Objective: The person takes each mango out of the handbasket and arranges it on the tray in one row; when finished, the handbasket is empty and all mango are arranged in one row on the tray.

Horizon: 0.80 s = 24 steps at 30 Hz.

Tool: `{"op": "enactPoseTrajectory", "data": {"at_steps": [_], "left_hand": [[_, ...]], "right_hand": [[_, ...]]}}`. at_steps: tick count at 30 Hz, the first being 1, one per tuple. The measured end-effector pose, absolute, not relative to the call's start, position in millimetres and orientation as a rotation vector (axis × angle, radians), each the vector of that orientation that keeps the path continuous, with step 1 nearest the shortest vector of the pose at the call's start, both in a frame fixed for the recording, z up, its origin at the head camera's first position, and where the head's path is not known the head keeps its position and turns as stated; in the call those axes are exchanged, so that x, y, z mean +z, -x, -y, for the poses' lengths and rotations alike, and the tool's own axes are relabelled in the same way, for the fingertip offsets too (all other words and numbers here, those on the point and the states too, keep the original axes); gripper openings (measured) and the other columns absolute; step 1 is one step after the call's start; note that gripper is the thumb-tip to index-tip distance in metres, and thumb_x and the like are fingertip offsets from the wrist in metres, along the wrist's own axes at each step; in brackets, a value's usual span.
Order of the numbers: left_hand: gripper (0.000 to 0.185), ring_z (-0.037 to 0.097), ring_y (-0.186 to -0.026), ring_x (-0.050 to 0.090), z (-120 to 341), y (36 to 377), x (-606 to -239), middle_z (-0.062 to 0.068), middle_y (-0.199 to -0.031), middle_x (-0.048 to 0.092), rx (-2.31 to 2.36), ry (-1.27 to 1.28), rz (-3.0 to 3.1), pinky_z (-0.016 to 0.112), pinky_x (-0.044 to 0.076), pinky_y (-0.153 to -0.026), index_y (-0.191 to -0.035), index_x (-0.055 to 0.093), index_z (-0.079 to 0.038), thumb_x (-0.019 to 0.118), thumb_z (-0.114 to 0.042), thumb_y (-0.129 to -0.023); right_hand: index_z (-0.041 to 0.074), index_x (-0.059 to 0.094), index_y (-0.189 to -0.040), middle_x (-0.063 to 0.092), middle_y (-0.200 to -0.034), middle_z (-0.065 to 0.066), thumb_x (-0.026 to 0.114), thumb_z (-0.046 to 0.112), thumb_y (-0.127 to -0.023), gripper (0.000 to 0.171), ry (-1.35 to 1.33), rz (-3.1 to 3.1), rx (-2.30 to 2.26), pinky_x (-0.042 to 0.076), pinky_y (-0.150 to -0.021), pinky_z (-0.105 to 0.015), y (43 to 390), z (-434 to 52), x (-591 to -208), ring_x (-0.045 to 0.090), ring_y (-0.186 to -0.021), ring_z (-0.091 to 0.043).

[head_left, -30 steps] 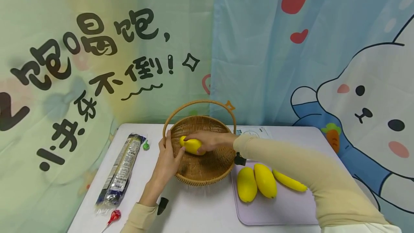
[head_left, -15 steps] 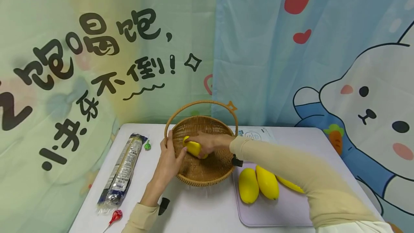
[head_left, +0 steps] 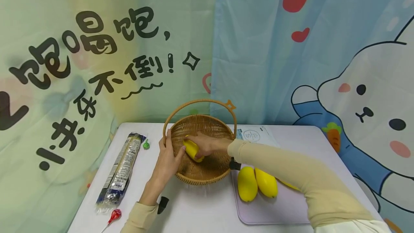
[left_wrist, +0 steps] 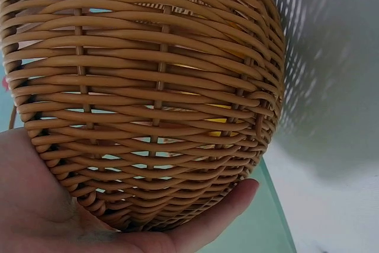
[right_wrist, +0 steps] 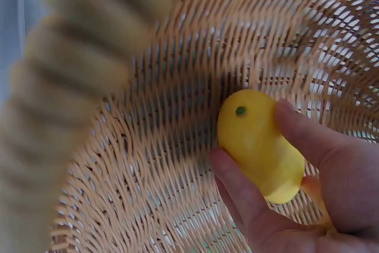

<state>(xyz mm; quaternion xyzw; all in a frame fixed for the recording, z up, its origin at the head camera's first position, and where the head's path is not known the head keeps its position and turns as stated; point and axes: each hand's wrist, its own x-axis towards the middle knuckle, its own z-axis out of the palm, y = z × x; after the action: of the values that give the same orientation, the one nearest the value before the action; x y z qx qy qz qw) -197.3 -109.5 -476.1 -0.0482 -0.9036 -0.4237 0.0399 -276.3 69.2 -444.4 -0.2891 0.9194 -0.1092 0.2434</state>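
A brown wicker basket (head_left: 210,175) with a hooped handle stands mid-table, tipped so its inside faces me. My left hand (head_left: 166,161) holds its left side; in the left wrist view the thumb lies along the woven outer wall. Inside the basket, my right hand (head_left: 208,144) grips a yellow mango (head_left: 191,149) low against the weave. Thumb and fingers press on opposite sides of this mango (right_wrist: 260,146) in the right wrist view, where a green stem spot shows at one end.
Right of the basket, two mangoes (head_left: 247,184) and a slim yellow thing, partly behind the right sleeve, lie on a pale purple tray (head_left: 275,213). Long plastic packets (head_left: 121,172), a green lollipop (head_left: 146,144) and a red lollipop (head_left: 115,215) lie at left.
The mango has turned in the basket, its lower end swinging downward, while my right hand keeps hold of it. The right forearm has shifted slightly left. My left hand stays on the basket.
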Motion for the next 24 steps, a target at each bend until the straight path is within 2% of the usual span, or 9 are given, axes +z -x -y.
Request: {"op": "enactPoseTrajectory", "data": {"at_steps": [4,10,19,24], "left_hand": [[0.087,0.052,-0.127,0.054,109.9,197.2,-476.1,0.037,-0.16,0.012,-1.301,0.153,2.777,0.057,0.052,-0.099,-0.165,-0.001,-0.013,0.057,-0.037,-0.104],[0.088,0.053,-0.132,0.05,111.0,197.1,-474.3,0.036,-0.161,0.01,-1.313,0.148,2.782,0.059,0.048,-0.104,-0.165,-0.002,-0.013,0.057,-0.038,-0.104],[0.088,0.055,-0.132,0.048,109.1,197.8,-472.9,0.037,-0.161,0.009,-1.326,0.142,2.789,0.06,0.048,-0.103,-0.164,-0.002,-0.012,0.056,-0.038,-0.104],[0.088,0.054,-0.134,0.046,108.3,197.0,-473.0,0.036,-0.162,0.009,-1.343,0.132,2.792,0.061,0.046,-0.106,-0.164,-0.003,-0.012,0.056,-0.038,-0.105]], "right_hand": [[0.021,0.033,-0.159,0.042,-0.157,-0.017,0.08,0.022,-0.089,0.085,0.817,-2.492,-0.327,0.047,-0.108,-0.052,272.3,-75.3,-433.9,0.04,-0.143,-0.035],[0.025,0.036,-0.158,0.045,-0.155,-0.013,0.081,0.022,-0.088,0.083,0.853,-2.485,-0.363,0.044,-0.11,-0.05,262.1,-89.3,-410.8,0.044,-0.14,-0.031],[0.024,0.038,-0.157,0.053,-0.143,-0.01,0.081,0.022,-0.088,0.081,0.925,-2.466,-0.464,0.047,-0.097,-0.042,234.9,-120.0,-374.7,0.052,-0.119,-0.022],[0.024,0.038,-0.157,0.047,-0.151,-0.009,0.08,0.023,-0.089,0.081,0.914,-2.435,-0.544,0.048,-0.099,-0.042,219.6,-143.2,-358.4,0.05,-0.123,-0.021]]}}
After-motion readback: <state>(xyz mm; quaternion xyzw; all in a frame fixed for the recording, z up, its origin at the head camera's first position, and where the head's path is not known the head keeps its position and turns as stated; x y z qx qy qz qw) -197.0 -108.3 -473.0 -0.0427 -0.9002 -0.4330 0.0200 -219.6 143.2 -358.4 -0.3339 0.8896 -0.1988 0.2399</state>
